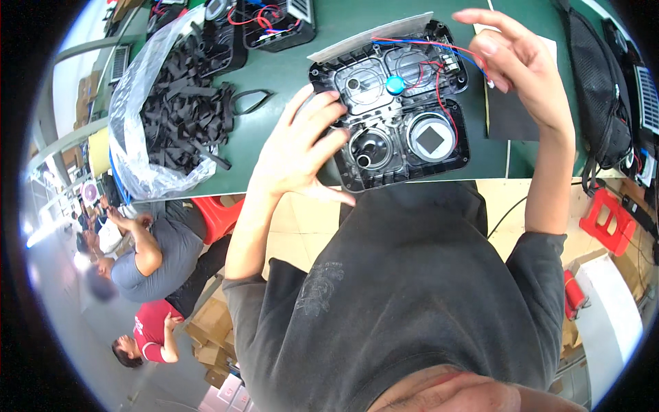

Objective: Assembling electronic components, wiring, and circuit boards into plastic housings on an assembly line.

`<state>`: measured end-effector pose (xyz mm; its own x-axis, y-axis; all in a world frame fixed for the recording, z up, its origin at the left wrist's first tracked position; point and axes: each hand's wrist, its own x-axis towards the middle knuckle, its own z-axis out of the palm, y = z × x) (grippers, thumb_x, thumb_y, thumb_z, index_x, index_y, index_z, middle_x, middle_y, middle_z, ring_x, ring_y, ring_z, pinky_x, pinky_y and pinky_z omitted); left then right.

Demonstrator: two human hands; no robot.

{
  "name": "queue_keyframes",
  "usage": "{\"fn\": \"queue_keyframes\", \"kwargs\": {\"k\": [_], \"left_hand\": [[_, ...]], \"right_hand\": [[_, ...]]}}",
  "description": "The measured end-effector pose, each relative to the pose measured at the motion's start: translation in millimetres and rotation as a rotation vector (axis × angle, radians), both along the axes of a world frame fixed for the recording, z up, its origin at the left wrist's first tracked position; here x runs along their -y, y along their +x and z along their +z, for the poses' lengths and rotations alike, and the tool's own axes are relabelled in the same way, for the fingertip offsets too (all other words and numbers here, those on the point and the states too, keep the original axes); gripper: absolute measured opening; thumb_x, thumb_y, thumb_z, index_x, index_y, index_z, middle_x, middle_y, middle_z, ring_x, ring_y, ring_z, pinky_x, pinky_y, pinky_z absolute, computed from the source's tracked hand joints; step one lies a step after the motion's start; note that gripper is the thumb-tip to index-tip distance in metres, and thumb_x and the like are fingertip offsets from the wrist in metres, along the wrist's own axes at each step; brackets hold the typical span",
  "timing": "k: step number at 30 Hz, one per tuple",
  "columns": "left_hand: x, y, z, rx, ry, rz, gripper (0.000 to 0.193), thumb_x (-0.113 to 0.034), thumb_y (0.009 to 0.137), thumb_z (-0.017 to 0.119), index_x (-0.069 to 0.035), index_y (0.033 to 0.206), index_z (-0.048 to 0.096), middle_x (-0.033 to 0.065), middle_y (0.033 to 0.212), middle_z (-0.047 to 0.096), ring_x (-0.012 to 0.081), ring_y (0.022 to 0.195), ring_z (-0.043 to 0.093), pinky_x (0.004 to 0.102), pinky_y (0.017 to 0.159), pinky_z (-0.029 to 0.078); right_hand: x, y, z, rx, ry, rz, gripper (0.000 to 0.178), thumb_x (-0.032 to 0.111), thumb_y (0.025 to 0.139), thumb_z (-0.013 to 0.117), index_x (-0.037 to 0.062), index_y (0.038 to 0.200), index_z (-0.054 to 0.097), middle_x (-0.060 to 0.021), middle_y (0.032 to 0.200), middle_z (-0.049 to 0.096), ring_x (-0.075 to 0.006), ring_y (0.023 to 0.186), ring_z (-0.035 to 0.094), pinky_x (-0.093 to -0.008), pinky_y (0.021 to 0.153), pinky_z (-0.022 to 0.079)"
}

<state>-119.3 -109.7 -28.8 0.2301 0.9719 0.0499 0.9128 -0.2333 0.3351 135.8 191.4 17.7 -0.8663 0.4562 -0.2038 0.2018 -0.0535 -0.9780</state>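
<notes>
A black plastic speaker housing (454, 141) lies with its inner side up on the green table, in front of me. Inside it sit a round speaker (430, 137) with a dark square on its back, a blue round part (395, 85) and thin red wires. My left hand (302, 144) is open, its spread fingers over the housing's left edge and its thumb near the lower corner. My right hand (525, 65) is raised beyond the upper right corner, fingers apart. Beside its fingertips runs a red and blue wire pair (439, 43) ending in a small white connector (490, 84).
A clear plastic bag (130, 154) of black straps (180, 113) lies at left. More black housings (278, 31) with wires stand at the far left. A grey strip (371, 36) is along the housing's far side. A black mesh bag (596, 89) lies at right. Other people sit at left.
</notes>
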Motion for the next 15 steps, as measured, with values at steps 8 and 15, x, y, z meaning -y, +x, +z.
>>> {"fn": "queue_keyframes", "kwargs": {"k": [8, 15], "left_hand": [[16, 77, 3, -0.039, 0.517, 0.118, 0.071, -0.081, 0.065, 0.075, -0.018, 0.097, 0.068, 0.0165, 0.128, 0.059, 0.0382, 0.127, 0.053, 0.0644, 0.113, 0.028], [19, 91, -38, 0.194, 0.746, 0.049, 0.067, -0.066, 0.055, 0.086, -0.011, 0.075, 0.055, 0.0141, 0.108, 0.055, 0.0371, 0.106, 0.053, 0.0518, 0.089, 0.038]], "right_hand": [[-6, 54, -48, 0.056, 0.111, -0.551, 0.039, 0.020, 0.109, 0.058, -0.0052, 0.138, 0.060, 0.0010, 0.091, 0.055, -0.0065, 0.076, 0.045, -0.0228, 0.066, 0.035], [-26, 70, -91, -0.170, 0.157, -0.244, 0.039, 0.020, 0.111, 0.055, -0.0037, 0.143, 0.058, -0.0002, 0.102, 0.057, -0.0060, 0.083, 0.048, -0.0214, 0.073, 0.038]]}}
